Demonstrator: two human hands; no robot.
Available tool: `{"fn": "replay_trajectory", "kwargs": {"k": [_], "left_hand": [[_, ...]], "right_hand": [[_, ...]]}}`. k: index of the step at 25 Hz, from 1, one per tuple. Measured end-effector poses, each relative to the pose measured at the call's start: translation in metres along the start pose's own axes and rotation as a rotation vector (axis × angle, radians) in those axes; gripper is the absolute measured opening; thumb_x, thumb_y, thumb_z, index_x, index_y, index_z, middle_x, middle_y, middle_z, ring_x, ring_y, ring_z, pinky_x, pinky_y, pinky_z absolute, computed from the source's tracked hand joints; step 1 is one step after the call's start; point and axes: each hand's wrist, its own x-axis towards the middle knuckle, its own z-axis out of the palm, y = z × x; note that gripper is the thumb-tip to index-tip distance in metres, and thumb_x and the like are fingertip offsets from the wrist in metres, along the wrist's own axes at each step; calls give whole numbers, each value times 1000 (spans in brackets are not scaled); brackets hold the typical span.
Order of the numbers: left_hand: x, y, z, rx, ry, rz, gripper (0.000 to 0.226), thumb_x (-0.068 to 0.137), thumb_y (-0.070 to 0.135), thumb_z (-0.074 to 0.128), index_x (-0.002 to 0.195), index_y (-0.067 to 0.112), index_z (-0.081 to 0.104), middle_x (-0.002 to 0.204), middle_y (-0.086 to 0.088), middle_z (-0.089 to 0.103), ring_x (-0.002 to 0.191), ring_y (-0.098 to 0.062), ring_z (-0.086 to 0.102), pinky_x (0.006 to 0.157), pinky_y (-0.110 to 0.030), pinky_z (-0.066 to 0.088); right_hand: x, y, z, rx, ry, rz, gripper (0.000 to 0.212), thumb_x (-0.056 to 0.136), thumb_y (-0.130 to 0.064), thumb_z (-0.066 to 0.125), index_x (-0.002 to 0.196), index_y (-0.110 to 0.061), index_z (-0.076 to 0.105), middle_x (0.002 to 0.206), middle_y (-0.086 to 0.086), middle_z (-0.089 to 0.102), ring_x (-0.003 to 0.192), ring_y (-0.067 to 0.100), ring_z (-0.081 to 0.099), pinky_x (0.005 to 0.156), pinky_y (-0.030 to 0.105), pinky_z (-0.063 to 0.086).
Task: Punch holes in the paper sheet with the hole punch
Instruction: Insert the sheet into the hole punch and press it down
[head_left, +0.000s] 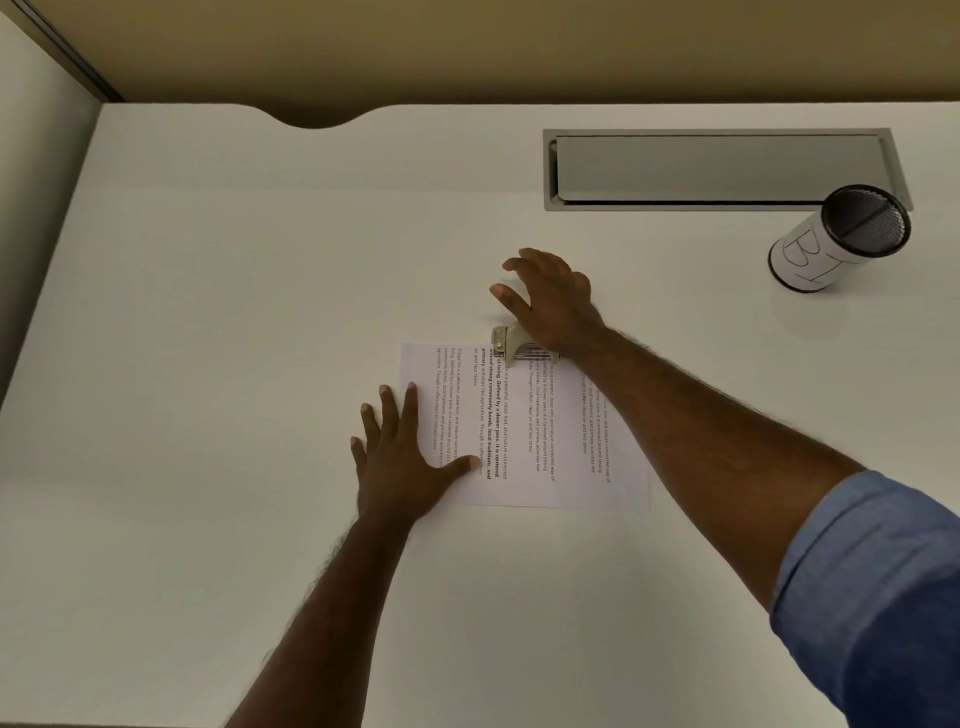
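A printed paper sheet (524, 436) lies flat in the middle of the white desk. A small metal hole punch (511, 347) sits over the sheet's far edge. My right hand (553, 299) presses down on the punch with the heel of the palm, fingers straight and spread beyond it. My left hand (402, 457) lies flat with spread fingers on the sheet's left edge, thumb on the text, holding it down. Most of the punch is hidden under my right hand.
The white desk (234, 312) has a metal cable hatch (722, 169) at the back right. A black mesh pen cup with a white label (839, 239) stands to the right of it. A curved notch (317, 119) cuts the desk's far edge.
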Motion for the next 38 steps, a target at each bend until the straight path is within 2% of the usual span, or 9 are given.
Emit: {"fn": "replay_trajectory", "kwargs": {"k": [4, 12, 15, 20, 23, 29, 34, 38], "left_hand": [[-1, 0, 3, -2, -17, 10, 132, 54, 87, 56, 149, 34, -18, 158, -5, -27, 144, -33, -25, 114, -57, -9], [-3, -5, 5, 45, -160, 102, 157, 27, 90, 63, 142, 39, -32, 147, -3, -47, 132, -34, -46, 106, -61, -22], [-3, -5, 5, 75, -173, 100, 157, 29, 88, 66, 141, 40, -33, 146, -3, -49, 130, -34, -48, 105, -61, -23], [-4, -2, 2, 116, -188, 93, 152, 29, 92, 57, 141, 39, -32, 147, -4, -46, 132, -36, -45, 106, -62, -21], [-4, -1, 1, 135, -197, 92, 152, 33, 89, 62, 141, 39, -31, 147, -3, -47, 132, -35, -44, 106, -63, -20], [-3, 0, 1, 152, -209, 85, 150, 34, 90, 59, 143, 38, -31, 147, -3, -47, 132, -34, -45, 106, -64, -19], [-2, 2, 3, 137, -184, 71, 146, 35, 93, 52, 143, 38, -30, 148, -2, -45, 131, -32, -45, 105, -62, -21], [-1, 2, 4, 136, -174, 70, 146, 37, 92, 54, 144, 38, -29, 149, -2, -44, 130, -31, -45, 104, -60, -23]], "right_hand": [[-2, 3, 3, 51, 8, -4, 52, 95, -53, 36, 136, -23, 41, 152, 2, 32, 141, 21, 26, 111, 50, 20], [-9, 4, 6, 80, -32, -36, 55, 95, -52, 34, 142, -23, 31, 152, -1, 32, 143, 22, 22, 114, 51, 14], [-8, 2, 6, 40, -57, -33, 55, 96, -52, 33, 142, -23, 31, 151, -1, 33, 143, 22, 21, 113, 52, 12], [-5, 0, 8, 2, -88, 2, 55, 95, -55, 31, 140, -23, 35, 148, 0, 39, 142, 22, 23, 113, 52, 11], [-2, -2, 9, -22, -85, 10, 57, 94, -57, 30, 138, -23, 37, 148, 0, 39, 142, 23, 24, 113, 53, 11], [8, -4, 15, -110, -107, 69, 69, 90, -66, 21, 142, -22, 32, 158, 3, 17, 146, 24, 12, 113, 56, 7], [18, -8, 18, -157, -46, 77, 75, 87, -70, 19, 141, -19, 33, 157, 5, 20, 145, 27, 11, 113, 58, 8], [24, -10, 20, -197, -82, 84, 78, 87, -71, 17, 141, -18, 31, 157, 6, 18, 146, 28, 9, 113, 59, 7]]}}
